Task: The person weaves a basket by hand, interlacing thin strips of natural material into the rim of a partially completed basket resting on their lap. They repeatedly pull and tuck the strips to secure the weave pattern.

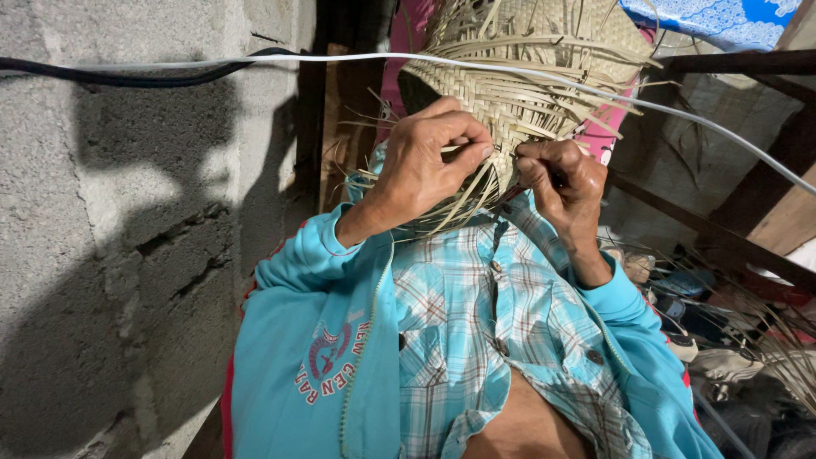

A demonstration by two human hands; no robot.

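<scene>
Grey block wall fills one side of the view and dark wooden beams cross the other, with a white cable strung across the top over a blue patterned cloth. Closest to the work, the left hand is curled with thumb and forefinger pinched on a few loose strips at the lower edge of a half-woven basket, while the right hand is closed beside it, gripping what seems to be a thin dark tool or strip end, too hidden to name, right against the same edge. That basket is held up in the air before the chest, above a turquoise jacket and a checked shirt. It looks very light, made of flat pale straw strips; the woven body should be springy yet firm enough to hold by the rim, whereas the free ends are thin, flexible and likely to crease or split if bent sharply, so a light pinch near the weave suits them best. More loose strips and cluttered things lie low on the right, well apart from both hands
</scene>
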